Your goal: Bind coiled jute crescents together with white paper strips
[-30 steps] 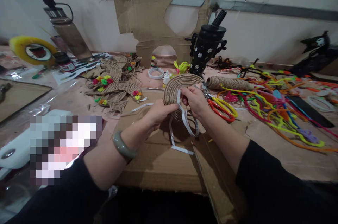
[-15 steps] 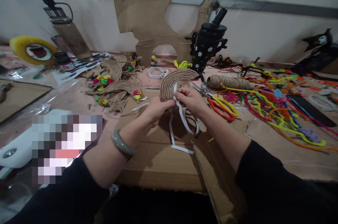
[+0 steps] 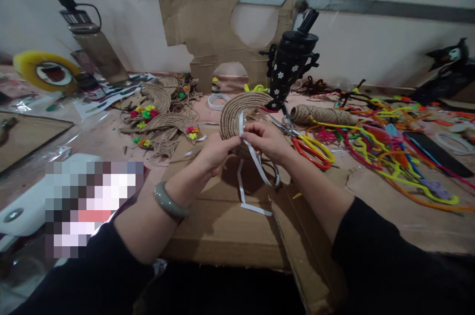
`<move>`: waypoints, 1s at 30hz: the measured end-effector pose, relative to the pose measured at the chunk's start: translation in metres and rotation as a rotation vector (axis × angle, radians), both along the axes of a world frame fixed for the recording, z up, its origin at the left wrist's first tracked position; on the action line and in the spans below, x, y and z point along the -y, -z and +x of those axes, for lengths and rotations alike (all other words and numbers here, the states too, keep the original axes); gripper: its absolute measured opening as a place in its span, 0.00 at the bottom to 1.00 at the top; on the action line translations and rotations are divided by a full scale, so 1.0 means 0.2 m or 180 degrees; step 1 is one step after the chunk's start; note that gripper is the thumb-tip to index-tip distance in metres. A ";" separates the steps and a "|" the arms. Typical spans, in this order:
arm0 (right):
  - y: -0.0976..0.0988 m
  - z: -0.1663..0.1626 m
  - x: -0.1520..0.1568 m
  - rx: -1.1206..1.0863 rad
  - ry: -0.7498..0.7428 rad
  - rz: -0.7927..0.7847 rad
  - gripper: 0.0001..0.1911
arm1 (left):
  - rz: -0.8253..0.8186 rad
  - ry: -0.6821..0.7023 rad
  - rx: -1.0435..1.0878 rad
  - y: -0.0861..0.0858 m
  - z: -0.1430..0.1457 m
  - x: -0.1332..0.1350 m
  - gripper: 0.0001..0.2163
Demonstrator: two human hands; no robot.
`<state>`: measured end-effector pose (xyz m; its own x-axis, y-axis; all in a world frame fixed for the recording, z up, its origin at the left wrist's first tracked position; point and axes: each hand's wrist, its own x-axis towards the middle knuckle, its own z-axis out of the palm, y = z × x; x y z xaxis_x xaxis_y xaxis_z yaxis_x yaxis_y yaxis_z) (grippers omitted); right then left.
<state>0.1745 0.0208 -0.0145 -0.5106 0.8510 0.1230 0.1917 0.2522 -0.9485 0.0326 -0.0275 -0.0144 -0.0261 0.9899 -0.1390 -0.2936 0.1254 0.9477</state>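
A curved piece of coiled brown twine point(image 3: 230, 110) is held up above the cardboard at the middle of the view. My left hand point(image 3: 217, 152) is closed on its lower left side, the thumb pressed on its inner edge. My right hand point(image 3: 266, 141) pinches a narrow white tape strip point(image 3: 256, 157) against that inner edge. Part of the strip lies along the twine above my fingers. The rest loops down below my right hand, and a bent white length rests on the cardboard point(image 3: 222, 228). My fingertips partly hide where strip and twine meet.
Orange and yellow scissors point(image 3: 313, 151) and a twine spool point(image 3: 321, 114) lie to the right, near tangled pipe cleaners point(image 3: 401, 166). A black flowered tumbler point(image 3: 285, 75) stands behind. Finished-looking twine arches point(image 3: 168, 124) with small flowers lie left, with yellow tape point(image 3: 25, 70) and a bottle point(image 3: 100, 53) beyond.
Both hands and the twine piece have shifted slightly left. The twine piece shows a little higher. My right hand still pinches the white strip.
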 end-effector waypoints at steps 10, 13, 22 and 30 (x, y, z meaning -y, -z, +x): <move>-0.02 0.01 0.00 -0.0015 0.0002 -0.0028 0.15 | 0.0036 -0.0097 -0.0036 0.00 -0.04 -0.02 0.09; -0.02 0.02 0.00 0.0148 -0.0078 0.0171 0.14 | 0.0170 -0.0203 -0.0111 0.01 -0.05 -0.04 0.08; -0.01 0.01 0.02 0.0733 0.0115 0.0703 0.09 | 0.0218 -0.0299 -0.0327 0.01 -0.06 -0.05 0.10; -0.02 0.01 0.01 0.0775 0.0048 0.0837 0.09 | 0.0201 -0.0251 -0.0131 0.02 -0.07 -0.05 0.11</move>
<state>0.1770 0.0188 -0.0105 -0.5394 0.8141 0.2151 0.4097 0.4770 -0.7776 0.0193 -0.0170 -0.0175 -0.1087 0.9913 -0.0736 -0.2609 0.0430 0.9644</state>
